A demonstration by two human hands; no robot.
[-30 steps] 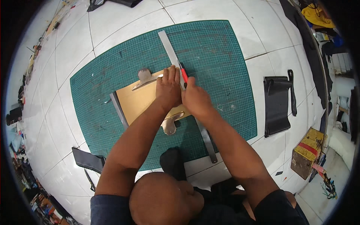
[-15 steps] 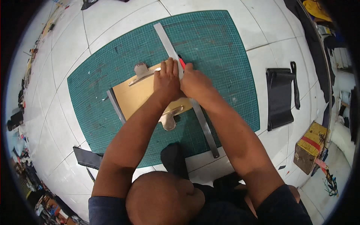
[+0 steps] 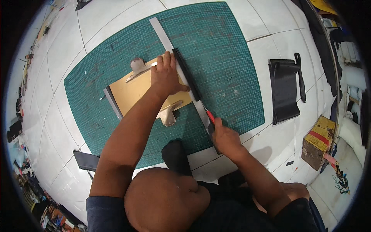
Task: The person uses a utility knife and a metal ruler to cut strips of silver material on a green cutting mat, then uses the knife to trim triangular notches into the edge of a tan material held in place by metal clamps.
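My left hand (image 3: 166, 75) lies with fingers stretched and thumb spread over a tan board (image 3: 125, 94) and the edge of a long steel ruler (image 3: 161, 34). In my right hand (image 3: 227, 140) is a red-handled cutter knife (image 3: 210, 116), its tip beside the ruler's lower part. A narrow black strip (image 3: 187, 75) lies along the ruler's right edge. Two metal bulldog clips, one on the upper side (image 3: 137, 66) and one on the lower side (image 3: 167, 116), grip the board. Dark material (image 3: 113, 103) sticks out at the board's left end.
Beneath everything is a green gridded cutting mat (image 3: 232, 62) on a white tiled floor (image 3: 247, 152). Folded black material (image 3: 285, 91) lies to the right, near a worn yellow box (image 3: 320, 141). A black scrap (image 3: 85, 160) lies at lower left, and my dark-covered foot (image 3: 174, 156) touches the mat's near edge.
My right hand has drawn the knife toward me along the ruler, away from my left hand. The black strip beside the ruler now shows; my left hand still presses down, its thumb now spread.
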